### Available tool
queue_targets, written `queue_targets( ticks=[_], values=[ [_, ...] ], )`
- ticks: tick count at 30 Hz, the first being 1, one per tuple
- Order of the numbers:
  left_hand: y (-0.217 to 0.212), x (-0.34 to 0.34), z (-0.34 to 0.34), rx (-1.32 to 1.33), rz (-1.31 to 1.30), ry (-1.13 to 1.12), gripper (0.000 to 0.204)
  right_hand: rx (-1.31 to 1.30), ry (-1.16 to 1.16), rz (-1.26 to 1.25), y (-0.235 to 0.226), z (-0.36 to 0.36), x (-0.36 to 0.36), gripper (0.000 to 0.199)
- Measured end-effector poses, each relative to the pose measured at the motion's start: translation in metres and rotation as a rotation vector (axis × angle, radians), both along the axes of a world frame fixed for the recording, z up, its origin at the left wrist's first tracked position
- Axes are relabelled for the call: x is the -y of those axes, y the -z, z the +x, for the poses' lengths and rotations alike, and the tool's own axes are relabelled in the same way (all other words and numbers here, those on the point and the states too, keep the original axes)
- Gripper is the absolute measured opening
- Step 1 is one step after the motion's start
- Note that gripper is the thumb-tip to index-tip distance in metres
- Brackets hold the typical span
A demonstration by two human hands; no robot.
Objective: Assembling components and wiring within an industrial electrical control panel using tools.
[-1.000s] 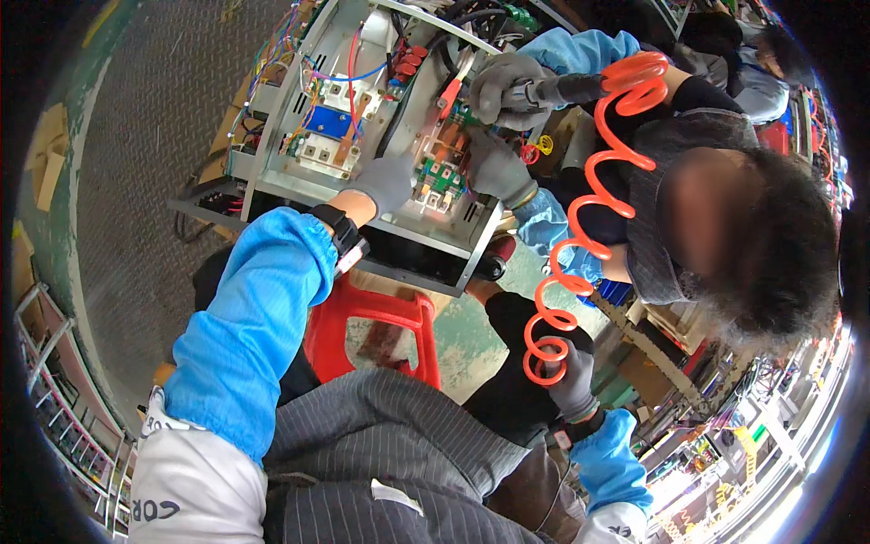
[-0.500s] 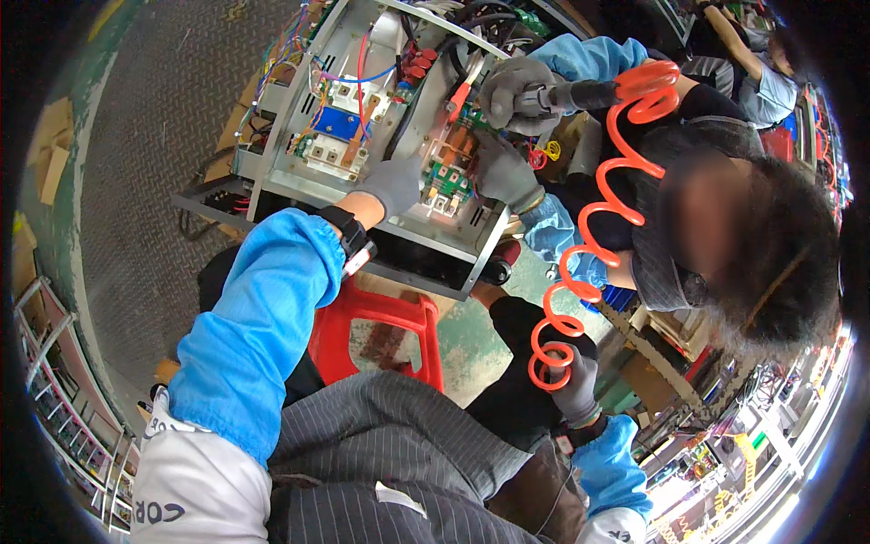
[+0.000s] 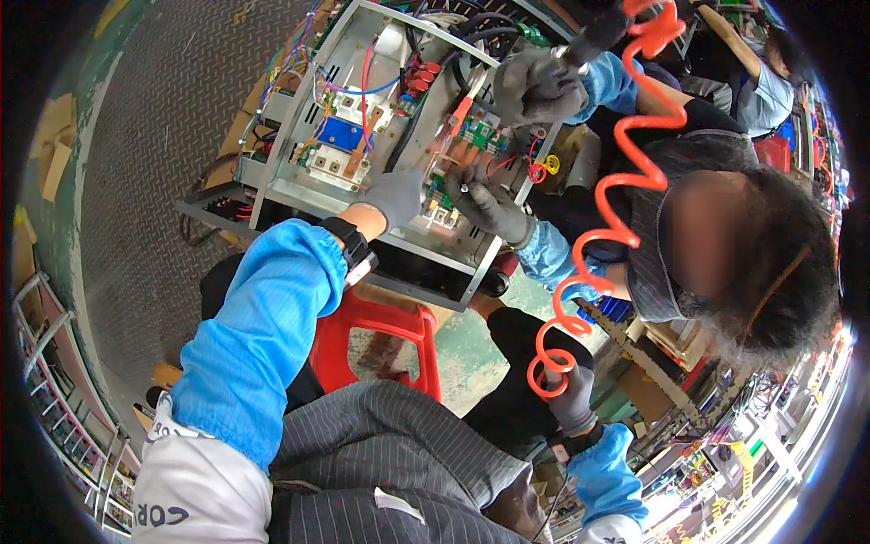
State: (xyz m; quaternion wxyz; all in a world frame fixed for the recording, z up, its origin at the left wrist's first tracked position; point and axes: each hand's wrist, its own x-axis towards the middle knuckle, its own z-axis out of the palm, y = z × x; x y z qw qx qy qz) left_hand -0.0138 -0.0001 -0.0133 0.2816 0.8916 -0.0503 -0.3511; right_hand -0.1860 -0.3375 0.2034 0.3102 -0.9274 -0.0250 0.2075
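My left hand, in a grey glove, reaches into an open metal cabinet beside a green circuit board. Its fingertips merge with the parts there, so their grip is unclear. Low on the right, my right hand, also gloved, is closed on the lower coils of an orange coiled air hose. The hose runs up to a dark handheld power tool by a co-worker's raised gloved hand. That person's other gloved hand is over the board, a small shiny piece at its fingertips.
Inside the cabinet are a blue block, red caps and loose wires. A red plastic stool stands below its front edge. The co-worker leans in from the right. Ribbed metal flooring lies at left.
The co-worker's tool has lifted up and away from the board, stretching the hose. Their other hand has moved left over the board. My hands have barely moved.
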Motion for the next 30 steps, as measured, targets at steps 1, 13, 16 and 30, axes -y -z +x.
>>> queue_targets(
  ticks=[1,13,16,30],
  values=[
    [0.004,-0.001,-0.001,0.033,-0.007,0.007,0.035,-0.016,0.031,0.01,-0.001,0.001,-0.004,0.028],
    [0.01,0.0,-0.003,0.07,-0.011,-0.004,0.026,0.006,0.012,-0.023,-0.001,0.001,-0.004,0.017],
    [0.003,0.002,-0.002,0.05,0.004,0.005,0.026,-0.013,0.019,-0.01,0.0,-0.001,-0.001,0.02],
    [0.003,-0.001,-0.001,0.058,0.014,0.039,0.028,0.017,-0.003,-0.002,-0.001,0.004,-0.006,0.016]
  ],
)
